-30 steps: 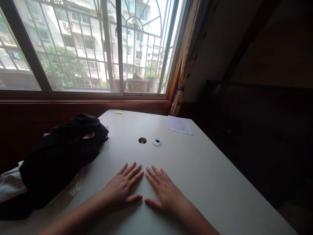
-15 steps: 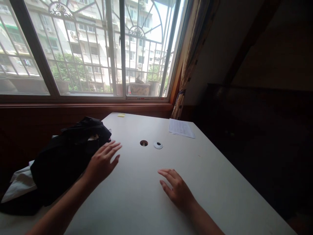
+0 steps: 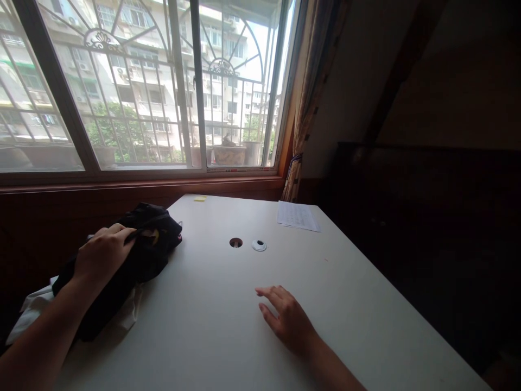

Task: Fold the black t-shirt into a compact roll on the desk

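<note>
Grasping looks like the step: left hand (image 3: pixel 101 252) has its fingers closed on black clothes (image 3: pixel 148 263) at the desk's (image 3: pixel 203 315) left edge; right hand (image 3: pixel 288 316) loosely open, empty. Lifting would demand a firm pinch.

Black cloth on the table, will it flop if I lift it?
Probably floppy: the black cloth slumps in loose folds. It may lift unevenly, since the left grip seems to pinch just one part. White cloth poking out might drag along.
</note>
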A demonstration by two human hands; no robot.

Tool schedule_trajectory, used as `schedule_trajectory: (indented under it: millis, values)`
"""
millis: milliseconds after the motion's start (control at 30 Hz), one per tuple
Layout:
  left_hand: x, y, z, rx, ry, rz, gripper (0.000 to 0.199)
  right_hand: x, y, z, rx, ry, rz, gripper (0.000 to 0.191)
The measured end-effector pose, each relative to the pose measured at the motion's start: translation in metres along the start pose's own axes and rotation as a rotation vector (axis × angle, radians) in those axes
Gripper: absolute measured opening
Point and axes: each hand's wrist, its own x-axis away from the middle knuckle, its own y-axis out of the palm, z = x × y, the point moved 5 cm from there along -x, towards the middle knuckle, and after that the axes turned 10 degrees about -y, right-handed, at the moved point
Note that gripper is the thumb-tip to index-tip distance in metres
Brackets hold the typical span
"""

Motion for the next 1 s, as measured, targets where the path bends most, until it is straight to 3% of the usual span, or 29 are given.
schedule_trajectory:
  millis: [200,367,467,533,633,733,833,1000]
  values:
    - [-0.003,-0.017,0.046,0.318,0.116,0.156,0.019,0.0,-0.001,-0.001,-0.048,0.009,0.01,0.033]
    - [0.009,-0.023,0.118,0.577,0.273,0.111,0.024,0.001,-0.003,0.0,-0.114,0.024,0.042,0.038]
    - [0.037,-0.023,0.175,0.697,0.432,-0.034,0.033,0.002,-0.004,0.003,-0.181,0.051,0.146,0.055]
    - [0.063,-0.023,0.214,0.796,0.582,-0.231,0.035,0.005,-0.007,0.007,-0.188,0.075,0.258,0.067]
    - [0.099,-0.024,0.256,0.831,0.835,-0.491,0.03,0.009,-0.015,0.016,-0.171,0.125,0.374,0.063]
    - [0.106,-0.012,0.263,0.842,0.807,-0.568,0.034,0.009,-0.027,0.03,-0.187,0.202,0.381,0.036]
    - [0.093,0.021,0.242,0.822,0.633,-0.515,0.031,0.011,-0.045,0.046,-0.203,0.282,0.429,0.018]
    - [0.088,0.092,0.191,0.697,0.484,-0.484,0.044,0.032,-0.071,0.086,-0.259,0.498,0.661,0.029]
